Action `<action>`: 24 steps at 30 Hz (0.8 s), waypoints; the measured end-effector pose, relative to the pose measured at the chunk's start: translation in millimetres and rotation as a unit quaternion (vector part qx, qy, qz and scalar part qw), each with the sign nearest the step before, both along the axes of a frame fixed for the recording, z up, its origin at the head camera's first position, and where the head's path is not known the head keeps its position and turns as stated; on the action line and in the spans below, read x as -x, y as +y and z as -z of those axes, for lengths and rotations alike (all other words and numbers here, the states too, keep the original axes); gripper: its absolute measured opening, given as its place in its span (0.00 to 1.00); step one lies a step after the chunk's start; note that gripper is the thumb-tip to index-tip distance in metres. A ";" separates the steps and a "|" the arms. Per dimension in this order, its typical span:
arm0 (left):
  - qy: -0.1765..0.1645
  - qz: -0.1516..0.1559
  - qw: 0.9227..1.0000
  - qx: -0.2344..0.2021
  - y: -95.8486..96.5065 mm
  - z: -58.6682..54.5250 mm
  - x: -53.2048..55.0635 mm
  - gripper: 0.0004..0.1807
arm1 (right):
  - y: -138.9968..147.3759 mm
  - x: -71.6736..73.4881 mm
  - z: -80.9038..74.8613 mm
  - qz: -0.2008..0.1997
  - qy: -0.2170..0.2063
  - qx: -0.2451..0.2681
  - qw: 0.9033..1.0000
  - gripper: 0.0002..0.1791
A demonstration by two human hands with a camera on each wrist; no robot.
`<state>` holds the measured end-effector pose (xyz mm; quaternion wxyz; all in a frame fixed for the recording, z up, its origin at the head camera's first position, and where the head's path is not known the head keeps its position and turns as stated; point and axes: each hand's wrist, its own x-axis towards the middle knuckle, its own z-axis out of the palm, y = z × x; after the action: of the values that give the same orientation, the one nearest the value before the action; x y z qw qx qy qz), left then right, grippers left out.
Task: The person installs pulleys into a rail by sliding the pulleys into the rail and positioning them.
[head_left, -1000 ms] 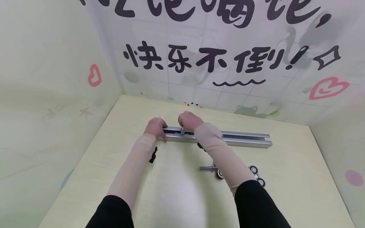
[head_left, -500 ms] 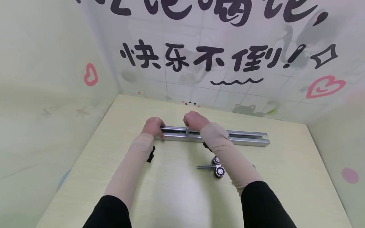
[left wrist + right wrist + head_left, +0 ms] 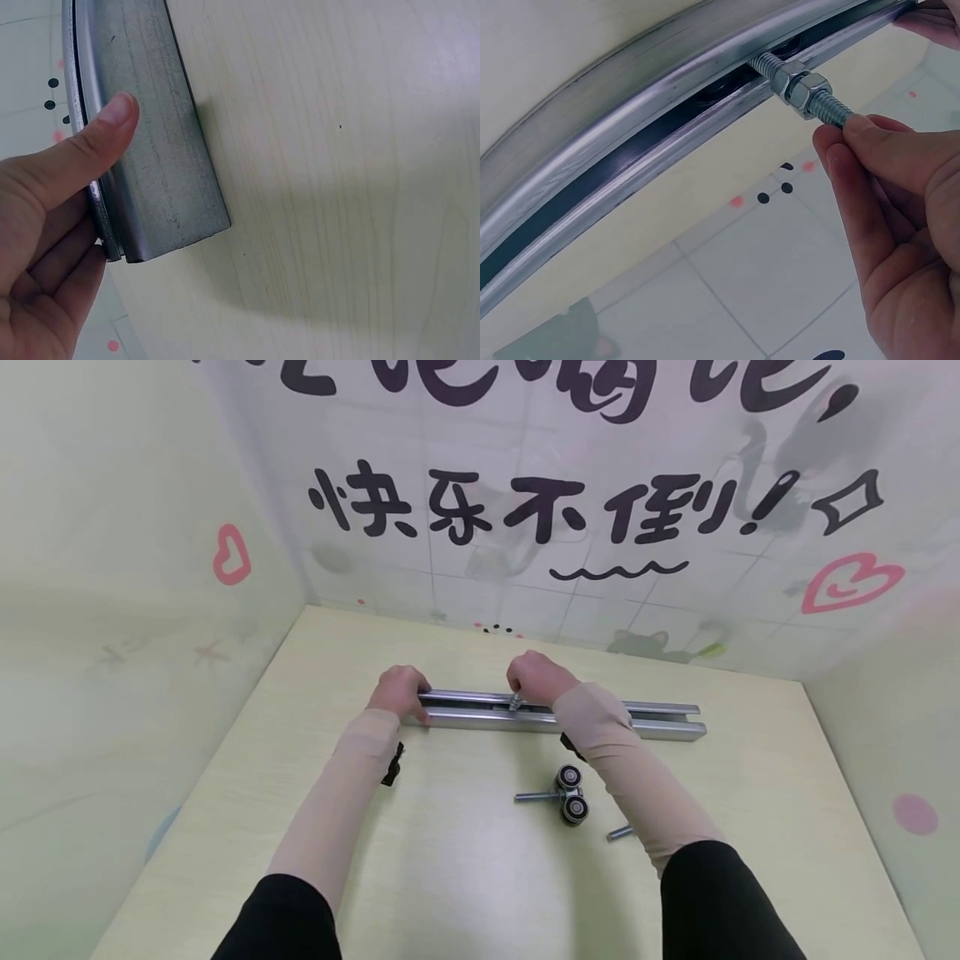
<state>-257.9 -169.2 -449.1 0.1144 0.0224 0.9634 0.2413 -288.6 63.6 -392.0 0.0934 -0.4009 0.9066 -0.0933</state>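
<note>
A slotted metal rail (image 3: 480, 719) lies lengthwise across the table, its slot facing up. My left hand (image 3: 399, 692) grips its left end; in the left wrist view the thumb (image 3: 116, 112) presses one side and the fingers curl at the other. With thumb and fingertips my right hand (image 3: 542, 678) pinches the end of a threaded bolt (image 3: 832, 109) that stands up out of the slot. Two hex nuts (image 3: 799, 88) sit on the bolt. Its lower end goes into the slot, where dark round parts show and the rest is hidden.
On the table (image 3: 450, 860) in front of the rail lies a roller trolley (image 3: 573, 795) with black-rimmed wheels and a bolt pointing left. Another bolt end (image 3: 620, 833) pokes out from under the right forearm. A printed wall covering (image 3: 480, 585) rises behind the table.
My right hand has moved to the right along the rail, bringing the bolt with it in the slot. The left hand keeps its grip on the left end.
</note>
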 end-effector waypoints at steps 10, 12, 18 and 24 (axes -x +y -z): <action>-0.002 0.003 1.000 -0.007 -1.9 2.5 1.8 0.30 | 25.0 3.2 4.0 0.004 0.001 -0.006 1.000 0.20; -0.003 0.004 1.000 -0.010 -2.6 2.6 2.4 0.31 | 29.7 3.0 3.4 0.006 0.001 -0.006 1.000 0.20; -0.013 0.001 1.000 -0.026 -3.1 2.8 3.7 0.31 | 42.4 1.8 0.9 0.026 -0.006 -0.011 1.000 0.20; -0.016 0.003 1.000 -0.024 -2.4 2.5 3.7 0.31 | 58.6 4.0 3.5 0.031 0.004 -0.009 0.999 0.17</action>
<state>-261.5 -171.6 -451.6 0.1301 0.0239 0.9552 0.2646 -292.6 122.2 -395.5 0.0904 -0.3721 0.9197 -0.0869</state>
